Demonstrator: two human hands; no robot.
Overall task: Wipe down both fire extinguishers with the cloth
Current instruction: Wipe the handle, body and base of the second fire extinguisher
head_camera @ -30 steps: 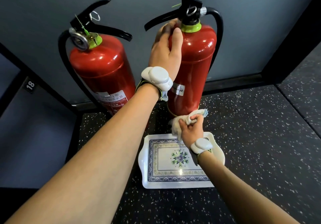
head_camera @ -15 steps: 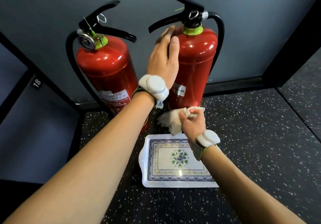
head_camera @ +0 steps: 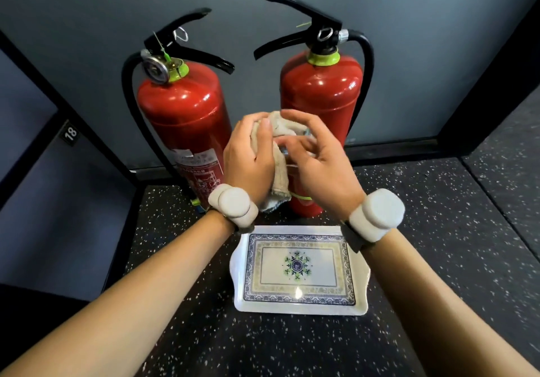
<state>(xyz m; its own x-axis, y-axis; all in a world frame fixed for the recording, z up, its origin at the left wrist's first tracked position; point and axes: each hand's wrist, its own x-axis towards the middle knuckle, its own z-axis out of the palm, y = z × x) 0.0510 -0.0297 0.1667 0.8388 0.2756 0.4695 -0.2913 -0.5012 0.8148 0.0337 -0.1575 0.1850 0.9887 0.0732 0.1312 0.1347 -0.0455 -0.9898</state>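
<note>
A small plate marked 18 (head_camera: 70, 133) sits on the dark frame at far left. Next comes the left fire extinguisher (head_camera: 182, 125), upright on the speckled floor (head_camera: 438, 230), its pressure gauge (head_camera: 155, 68) facing the camera and a printed label low on the red body. The left grip (head_camera: 248, 163) is clenched round the beige cloth (head_camera: 276, 175), thumb laid over it. The cloth is held up between the two extinguishers, its tail hanging down. The right grip (head_camera: 324, 166) meets the cloth from the other side with fingers spread and blurred, and I cannot tell whether it grasps. Below the hands a patterned tray (head_camera: 361, 283) lies flat on the floor. The right fire extinguisher (head_camera: 321, 93) stands upright behind the hands, against the grey wall.
</note>
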